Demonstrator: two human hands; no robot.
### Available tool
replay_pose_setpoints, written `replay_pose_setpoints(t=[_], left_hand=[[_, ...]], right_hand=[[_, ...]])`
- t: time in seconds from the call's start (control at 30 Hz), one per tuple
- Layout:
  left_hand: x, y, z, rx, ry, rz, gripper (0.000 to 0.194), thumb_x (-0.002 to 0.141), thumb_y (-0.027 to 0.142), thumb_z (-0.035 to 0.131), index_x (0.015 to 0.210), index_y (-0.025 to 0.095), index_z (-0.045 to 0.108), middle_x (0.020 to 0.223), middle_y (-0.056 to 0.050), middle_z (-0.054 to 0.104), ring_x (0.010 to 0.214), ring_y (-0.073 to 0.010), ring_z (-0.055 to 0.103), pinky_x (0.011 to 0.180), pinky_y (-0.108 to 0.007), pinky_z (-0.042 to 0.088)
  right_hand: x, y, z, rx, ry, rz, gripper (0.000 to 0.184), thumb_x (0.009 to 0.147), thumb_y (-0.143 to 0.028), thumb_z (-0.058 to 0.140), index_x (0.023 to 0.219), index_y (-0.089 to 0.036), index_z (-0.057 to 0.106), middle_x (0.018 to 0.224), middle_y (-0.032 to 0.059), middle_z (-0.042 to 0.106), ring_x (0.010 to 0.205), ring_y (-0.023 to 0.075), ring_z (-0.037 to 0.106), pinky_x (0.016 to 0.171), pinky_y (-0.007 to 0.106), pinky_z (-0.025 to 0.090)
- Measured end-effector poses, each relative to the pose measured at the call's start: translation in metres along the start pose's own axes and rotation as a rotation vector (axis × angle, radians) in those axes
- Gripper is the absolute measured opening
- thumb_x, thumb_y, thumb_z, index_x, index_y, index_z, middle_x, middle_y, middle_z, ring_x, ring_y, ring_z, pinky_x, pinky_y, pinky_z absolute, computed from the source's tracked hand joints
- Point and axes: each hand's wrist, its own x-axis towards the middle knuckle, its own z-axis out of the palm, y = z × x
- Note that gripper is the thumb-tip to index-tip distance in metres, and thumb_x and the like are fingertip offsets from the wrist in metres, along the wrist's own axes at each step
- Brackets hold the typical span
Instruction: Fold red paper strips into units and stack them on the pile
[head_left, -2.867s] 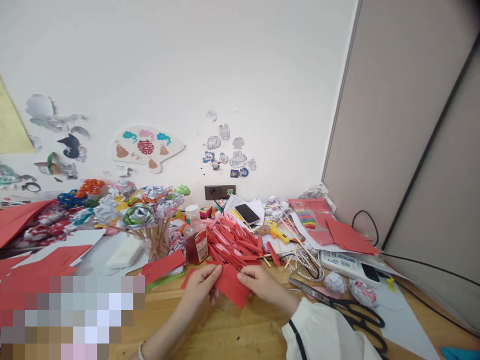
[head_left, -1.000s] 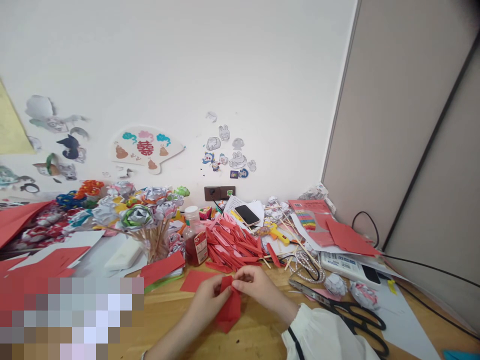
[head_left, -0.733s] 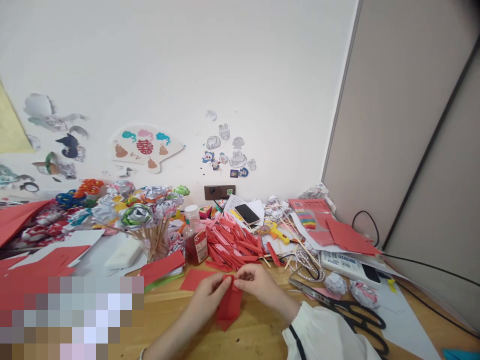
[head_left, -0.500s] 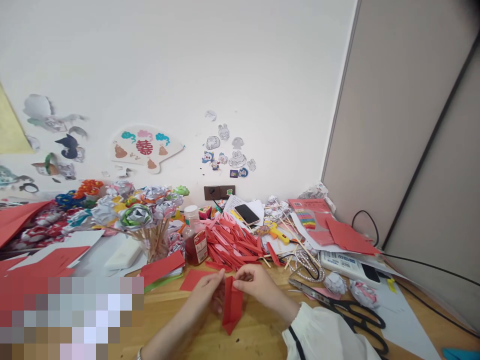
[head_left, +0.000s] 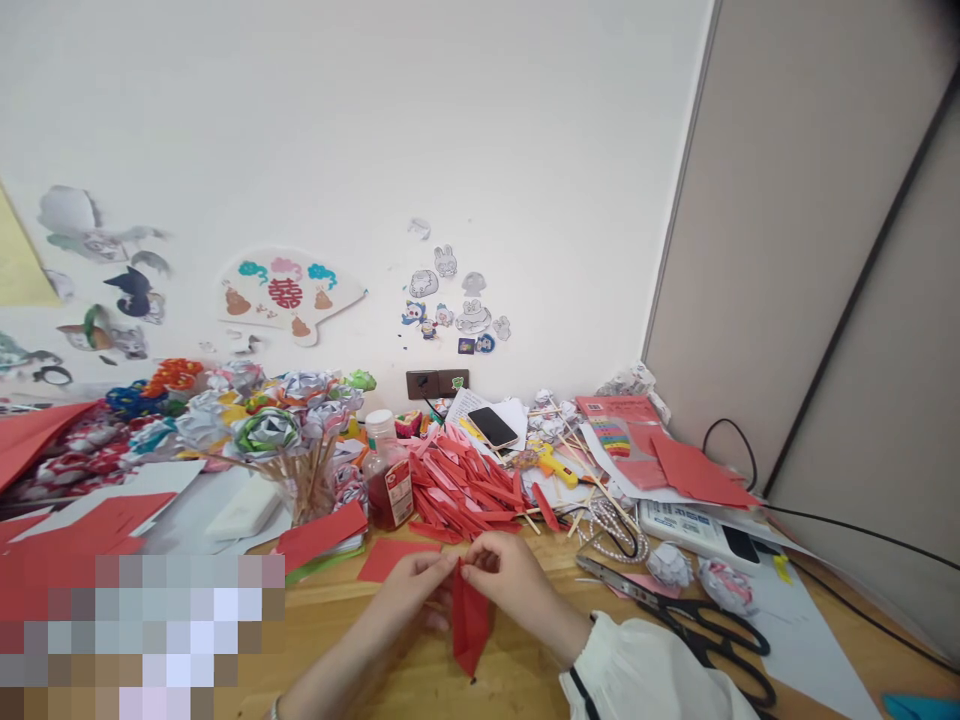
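A strip of red folded paper (head_left: 471, 625) hangs between my hands above the wooden table, its pointed lower end toward me. My left hand (head_left: 420, 590) pinches its upper left edge between thumb and fingers. On the other side, my right hand (head_left: 499, 572) grips the top right edge close to the left fingertips. Just beyond the hands lies a pile of folded red paper strips (head_left: 465, 480). A flat red sheet (head_left: 390, 560) rests behind my left hand.
Large black-handled scissors (head_left: 686, 615) lie right of my right arm. A bottle of red liquid (head_left: 386, 480) stands left of the pile, beside sticks with paper flowers (head_left: 270, 430). A phone (head_left: 493, 427), yellow glue gun (head_left: 556, 466) and crumpled paper balls (head_left: 670, 563) sit farther back and right.
Both hands have drawn together at the paper's top edge. The folded paper has turned slightly, and its pointed lower end sits a little lower and to the right.
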Motion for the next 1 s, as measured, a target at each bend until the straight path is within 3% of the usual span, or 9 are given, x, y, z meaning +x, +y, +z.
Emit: replay_pose_setpoints(t=[0.43,0.63,0.83,1.0], left_hand=[[-0.0067,0.0028,0.0034,-0.17,-0.134,-0.022,0.037,0.067,0.048,0.055,0.074,0.012,0.059,0.065,-0.005,0.065,0.062,-0.0148,0.06,0.055,-0.022,0.043],[-0.0055,0.0001,0.0019,-0.18,-0.165,-0.034,0.034,0.068,0.046,0.055,0.08,0.014,0.058,0.066,-0.004,0.064,0.062,-0.0158,0.061,0.054,-0.024,0.044],[-0.0049,0.0027,-0.0009,-0.263,-0.253,-0.106,0.046,0.074,0.053,0.039,0.088,0.013,0.058,0.076,-0.009,0.066,0.063,-0.0175,0.061,0.055,-0.028,0.047],[-0.0031,0.0006,-0.0031,-0.325,-0.231,-0.055,0.032,0.074,0.042,0.049,0.085,0.013,0.058,0.076,-0.008,0.066,0.064,-0.0159,0.06,0.057,-0.025,0.045]], right_hand=[[-0.0019,-0.0026,0.0021,-0.183,0.081,0.019,0.008,0.064,-0.022,0.062,0.069,-0.018,0.058,0.06,-0.0025,0.052,0.055,0.0107,0.046,0.05,0.02,0.032],[-0.0013,-0.0009,0.0017,-0.146,0.095,0.026,0.008,0.064,-0.022,0.062,0.068,-0.017,0.057,0.057,-0.0033,0.05,0.053,0.0101,0.044,0.048,0.019,0.031],[0.0015,-0.0005,0.0,-0.05,0.092,0.058,0.008,0.062,-0.019,0.061,0.067,-0.017,0.056,0.056,-0.0038,0.049,0.052,0.0098,0.044,0.049,0.019,0.033],[0.0014,-0.0008,0.0025,-0.031,0.097,0.058,0.008,0.063,-0.021,0.06,0.068,-0.016,0.055,0.056,-0.0042,0.048,0.052,0.0092,0.043,0.048,0.018,0.033]])
